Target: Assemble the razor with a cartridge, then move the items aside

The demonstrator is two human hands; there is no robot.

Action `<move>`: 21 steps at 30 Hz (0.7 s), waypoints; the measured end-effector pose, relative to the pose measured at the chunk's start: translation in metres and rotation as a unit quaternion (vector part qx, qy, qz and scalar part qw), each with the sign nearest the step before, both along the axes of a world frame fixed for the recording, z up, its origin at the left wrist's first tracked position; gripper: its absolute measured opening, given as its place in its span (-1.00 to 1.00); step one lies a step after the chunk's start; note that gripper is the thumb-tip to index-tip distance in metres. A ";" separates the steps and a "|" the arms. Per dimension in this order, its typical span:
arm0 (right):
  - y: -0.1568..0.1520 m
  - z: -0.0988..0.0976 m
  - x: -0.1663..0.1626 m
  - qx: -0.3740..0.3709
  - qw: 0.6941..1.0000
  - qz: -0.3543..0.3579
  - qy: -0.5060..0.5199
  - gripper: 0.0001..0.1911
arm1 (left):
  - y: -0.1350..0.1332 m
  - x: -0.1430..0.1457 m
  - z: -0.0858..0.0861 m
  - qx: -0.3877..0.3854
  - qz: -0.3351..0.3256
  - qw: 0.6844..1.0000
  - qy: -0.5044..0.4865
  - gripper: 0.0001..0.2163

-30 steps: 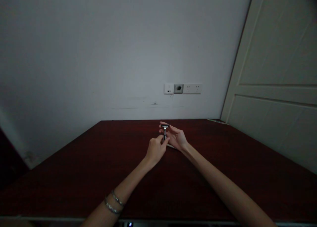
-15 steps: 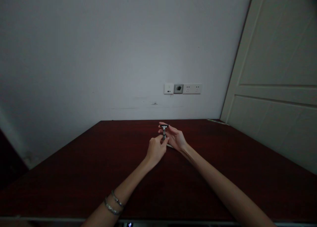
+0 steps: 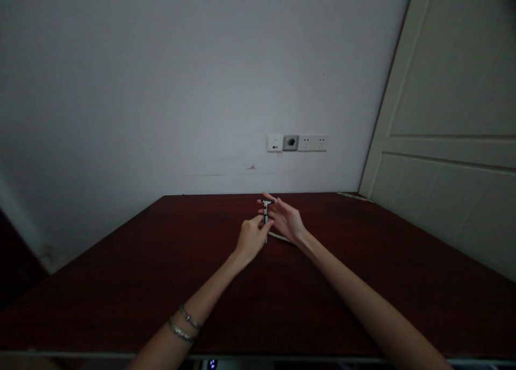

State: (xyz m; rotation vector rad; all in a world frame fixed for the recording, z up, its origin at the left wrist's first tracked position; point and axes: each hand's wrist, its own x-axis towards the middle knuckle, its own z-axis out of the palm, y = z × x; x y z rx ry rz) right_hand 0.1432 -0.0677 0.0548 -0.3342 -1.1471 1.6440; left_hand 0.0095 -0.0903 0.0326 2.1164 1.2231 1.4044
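Observation:
A safety razor [image 3: 265,211] with a dark, wide head and a silver and dark handle stands upright at the far middle of the table. My left hand [image 3: 250,241] pinches its handle between thumb and fingers, and the handle's lower end shows below the thumb. Behind and to the right of the razor is my right hand [image 3: 287,220], palm turned toward it and fingers stretched out. Its fingers pass behind the razor head; whether they touch it I cannot tell. Under my right hand shows a thin, pale curved edge [image 3: 281,237] of something mostly hidden.
The dark red wooden table [image 3: 161,268] reaches back to a white wall [image 3: 201,90] with a row of sockets [image 3: 298,143]. A pale panelled door [image 3: 443,90] borders the right side. At the back right corner lies a flat strip [image 3: 355,197].
My right hand's fingers are stretched out a little more beside the razor head. More of the pale edge and the handle's lower end now shows. My left hand keeps its pinch.

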 end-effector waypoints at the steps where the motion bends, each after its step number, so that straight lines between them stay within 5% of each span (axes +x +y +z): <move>1: 0.004 -0.001 0.003 -0.004 1.000 -0.015 -0.005 -0.60 | 0.003 -0.002 0.003 -0.008 -0.012 1.000 -0.014 -0.76; 5: 0.027 -0.013 0.018 -0.028 0.991 -0.119 -0.058 -0.68 | 0.020 -0.018 0.015 -0.076 -0.064 0.991 -0.088 -0.77; 8: 0.046 -0.030 0.025 -0.017 0.959 -0.202 -0.199 -0.75 | 0.038 -0.032 0.023 -0.120 -0.101 0.979 -0.127 -0.73; 12: 0.057 -0.045 0.020 0.127 0.849 -0.272 -0.436 -0.82 | 0.060 -0.046 0.024 -0.149 -0.140 0.966 -0.159 -0.67; 16: 0.056 -0.046 0.002 0.254 0.742 -0.266 -0.561 -0.76 | 0.072 -0.052 0.018 -0.182 -0.157 0.953 -0.183 -0.71; 21: 0.056 -0.037 -0.011 0.279 0.695 -0.260 -0.609 -0.74 | 0.075 -0.059 0.005 -0.225 -0.154 0.934 -0.231 -0.73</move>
